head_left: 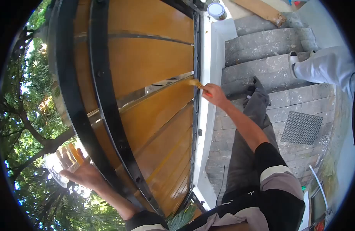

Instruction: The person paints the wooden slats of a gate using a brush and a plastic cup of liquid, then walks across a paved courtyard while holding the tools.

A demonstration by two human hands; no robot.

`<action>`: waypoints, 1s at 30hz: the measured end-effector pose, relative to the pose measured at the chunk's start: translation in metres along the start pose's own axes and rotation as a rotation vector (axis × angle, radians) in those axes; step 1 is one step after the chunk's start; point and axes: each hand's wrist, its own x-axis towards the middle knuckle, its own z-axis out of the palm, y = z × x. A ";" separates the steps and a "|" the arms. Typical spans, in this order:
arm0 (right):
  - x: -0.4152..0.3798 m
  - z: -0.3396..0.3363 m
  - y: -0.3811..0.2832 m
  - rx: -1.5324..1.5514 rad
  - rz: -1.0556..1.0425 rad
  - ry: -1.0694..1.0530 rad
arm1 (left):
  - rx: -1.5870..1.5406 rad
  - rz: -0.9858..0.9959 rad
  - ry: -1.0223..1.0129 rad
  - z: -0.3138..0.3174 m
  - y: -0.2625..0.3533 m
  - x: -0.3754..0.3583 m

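My right hand (215, 96) is closed around the handle of a paintbrush (194, 82). Its bristles touch the lower edge of an orange-brown wooden slat (154, 96), close to the black metal frame at the slat's end. On the far left, my left hand (85, 175) grips a clear plastic container (56, 169), held out beside the black metal bars. Something amber shows inside the container, though glare blurs its contents. The slats look glossy, and a gap with shiny edges runs between two of them near the brush.
A white ledge (209, 77) runs along the frame, with a lidded tin (217, 11) at its far end. Grey steps (262, 46) lie to the right, where another person's leg (324, 67) stands. A dark mat (302, 128) lies on the paving. Branches (35, 134) fill the left side.
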 end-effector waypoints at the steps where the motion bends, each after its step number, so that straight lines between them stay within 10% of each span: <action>1: -0.003 0.002 0.008 0.019 0.015 0.014 | -0.023 0.000 0.080 0.010 0.000 -0.004; 11: -0.010 0.033 -0.048 0.153 0.208 0.089 | 0.093 0.136 0.025 -0.027 0.003 0.017; 21: 0.009 -0.030 -0.223 0.331 -0.296 0.138 | 0.180 0.171 -0.010 -0.009 0.003 0.007; 30: 0.020 -0.010 -0.250 0.426 -0.571 0.231 | 0.175 0.158 0.019 0.007 0.000 0.000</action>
